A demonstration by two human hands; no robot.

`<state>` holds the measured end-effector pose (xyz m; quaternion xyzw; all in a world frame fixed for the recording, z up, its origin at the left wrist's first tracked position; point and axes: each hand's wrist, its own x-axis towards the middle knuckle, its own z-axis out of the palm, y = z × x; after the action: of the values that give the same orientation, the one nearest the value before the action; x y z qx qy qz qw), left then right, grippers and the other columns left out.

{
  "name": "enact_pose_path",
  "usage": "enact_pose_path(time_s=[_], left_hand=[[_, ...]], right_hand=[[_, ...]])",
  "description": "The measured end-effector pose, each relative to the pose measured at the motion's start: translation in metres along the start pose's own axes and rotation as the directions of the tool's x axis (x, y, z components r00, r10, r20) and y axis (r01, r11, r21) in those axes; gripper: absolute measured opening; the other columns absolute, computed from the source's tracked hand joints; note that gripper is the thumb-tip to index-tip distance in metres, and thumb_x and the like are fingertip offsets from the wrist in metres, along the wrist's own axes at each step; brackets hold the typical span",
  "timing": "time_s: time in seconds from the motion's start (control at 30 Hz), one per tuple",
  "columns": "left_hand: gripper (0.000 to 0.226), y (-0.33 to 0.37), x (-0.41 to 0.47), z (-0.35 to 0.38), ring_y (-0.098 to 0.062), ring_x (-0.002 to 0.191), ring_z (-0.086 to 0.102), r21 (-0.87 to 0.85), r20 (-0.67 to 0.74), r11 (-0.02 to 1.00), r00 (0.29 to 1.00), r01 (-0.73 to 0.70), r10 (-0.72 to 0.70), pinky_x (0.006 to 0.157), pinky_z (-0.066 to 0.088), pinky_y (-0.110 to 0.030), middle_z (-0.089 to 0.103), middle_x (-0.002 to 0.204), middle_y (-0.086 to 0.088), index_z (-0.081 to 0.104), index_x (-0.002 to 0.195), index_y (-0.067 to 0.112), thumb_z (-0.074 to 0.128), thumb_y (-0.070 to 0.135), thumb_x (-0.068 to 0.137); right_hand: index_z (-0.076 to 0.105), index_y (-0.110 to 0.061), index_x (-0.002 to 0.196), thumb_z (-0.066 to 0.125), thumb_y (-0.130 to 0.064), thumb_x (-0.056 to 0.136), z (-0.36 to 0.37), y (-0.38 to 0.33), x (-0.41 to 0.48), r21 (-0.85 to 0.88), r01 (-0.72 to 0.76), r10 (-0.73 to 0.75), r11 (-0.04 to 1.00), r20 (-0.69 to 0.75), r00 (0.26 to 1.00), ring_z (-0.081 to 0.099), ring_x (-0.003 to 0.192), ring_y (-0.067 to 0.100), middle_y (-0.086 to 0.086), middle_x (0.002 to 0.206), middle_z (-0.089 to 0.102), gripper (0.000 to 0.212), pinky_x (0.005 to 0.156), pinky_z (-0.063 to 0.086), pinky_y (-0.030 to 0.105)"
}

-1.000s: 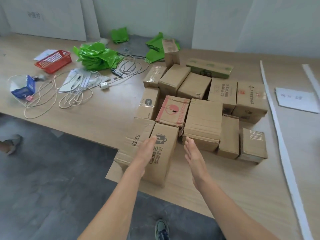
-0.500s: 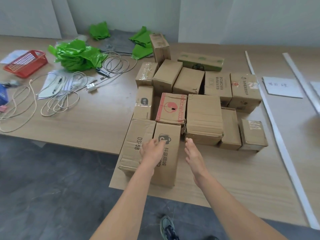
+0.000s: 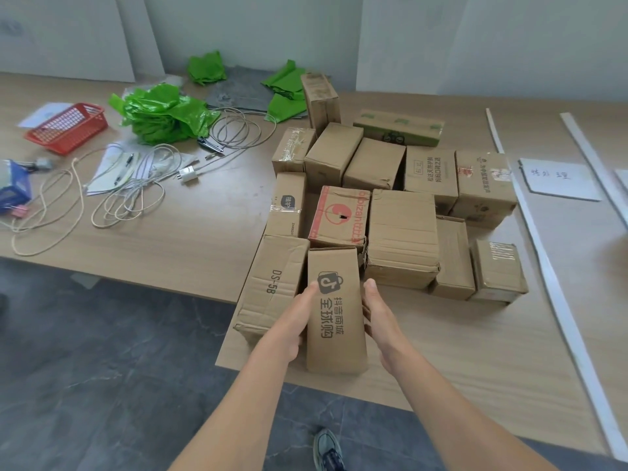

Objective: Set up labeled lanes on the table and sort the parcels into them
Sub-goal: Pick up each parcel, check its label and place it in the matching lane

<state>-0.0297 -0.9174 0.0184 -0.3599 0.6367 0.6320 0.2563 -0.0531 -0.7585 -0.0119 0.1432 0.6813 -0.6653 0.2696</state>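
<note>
Several brown cardboard parcels stand packed together on the wooden table (image 3: 190,239). Nearest me is a long parcel with a black bag logo (image 3: 334,314). My left hand (image 3: 295,321) presses its left side and my right hand (image 3: 380,317) presses its right side, so both hold it. Beside it on the left lies the DS-5B parcel (image 3: 272,287). Behind it sits a red-printed parcel (image 3: 339,215) and a large plain one (image 3: 402,237). White strips (image 3: 543,266) run along the table at the right, with a handwritten paper label (image 3: 557,180) between them.
Left of the parcels lie coiled cables (image 3: 136,198), a red basket (image 3: 66,127), green plastic bags (image 3: 163,113) and a blue box (image 3: 13,188). The table's front edge steps back at the left over grey floor. My shoe (image 3: 328,450) shows below.
My left hand slid off the logo parcel's top to its left side and my right hand closed on its right side. The parcel now sits nearer to me, apart from the DS-5B parcel.
</note>
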Motion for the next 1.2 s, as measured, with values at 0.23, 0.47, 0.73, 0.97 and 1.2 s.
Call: enact_pose_path(time_s=[0.23, 0.47, 0.73, 0.97, 1.2], left_hand=[[0.048, -0.019, -0.022, -0.002, -0.027, 0.138, 0.05, -0.138, 0.005, 0.987, 0.996, -0.084, 0.086, 0.124, 0.03, -0.052, 0.063, 0.13, 0.008, 0.055, 0.133, 0.037, 0.038, 0.07, 0.104], [0.057, -0.014, -0.052, 0.022, -0.032, 0.12, 0.067, -0.25, -0.058, 0.937, 0.97, -0.243, 0.236, 0.109, 0.049, -0.054, 0.075, 0.125, -0.004, 0.066, 0.129, 0.025, 0.04, 0.069, 0.103], [0.065, 0.001, -0.069, 0.057, -0.03, 0.124, 0.068, -0.303, -0.043, 0.877, 0.925, -0.373, 0.378, 0.109, 0.05, -0.053, 0.072, 0.134, 0.002, 0.064, 0.138, 0.03, 0.047, 0.077, 0.095], [0.042, 0.014, -0.086, 0.088, -0.024, 0.127, 0.066, -0.281, 0.038, 0.874, 0.906, -0.396, 0.422, 0.11, 0.048, -0.049, 0.076, 0.126, 0.011, 0.067, 0.124, 0.04, 0.038, 0.065, 0.106], [0.05, 0.02, -0.094, 0.116, -0.025, 0.125, 0.064, -0.233, 0.076, 0.853, 0.866, -0.467, 0.494, 0.105, 0.05, -0.045, 0.076, 0.128, 0.006, 0.066, 0.139, 0.041, 0.034, 0.065, 0.107]], right_hand=[[0.055, -0.053, 0.112, 0.029, -0.063, 0.108, -0.016, -0.006, -0.034, 0.044, 0.052, -0.053, 0.998, 0.024, 0.998, 0.056, 0.123, 0.004, -0.024, 0.122, 0.061, 0.028, 0.117, 0.037, 0.036], [0.059, -0.05, 0.115, 0.031, -0.069, 0.097, -0.045, -0.022, -0.067, 0.087, 0.173, -0.174, 0.981, 0.006, 0.985, 0.059, 0.124, 0.001, -0.019, 0.129, 0.067, 0.039, 0.116, 0.041, 0.037], [0.066, -0.042, 0.127, 0.027, -0.071, 0.098, -0.084, -0.042, -0.096, 0.131, 0.299, -0.286, 0.945, -0.106, 0.952, 0.062, 0.129, 0.011, -0.012, 0.126, 0.075, 0.056, 0.117, 0.045, 0.048], [0.067, -0.039, 0.126, 0.025, -0.069, 0.099, -0.112, -0.049, -0.115, 0.161, 0.372, -0.341, 0.914, -0.193, 0.92, 0.068, 0.112, 0.002, -0.016, 0.109, 0.079, 0.058, 0.11, 0.047, 0.039], [0.069, -0.03, 0.137, 0.031, -0.083, 0.094, -0.136, -0.047, -0.125, 0.201, 0.416, -0.368, 0.887, -0.238, 0.899, 0.066, 0.121, 0.009, -0.011, 0.116, 0.078, 0.078, 0.114, 0.044, 0.041]])
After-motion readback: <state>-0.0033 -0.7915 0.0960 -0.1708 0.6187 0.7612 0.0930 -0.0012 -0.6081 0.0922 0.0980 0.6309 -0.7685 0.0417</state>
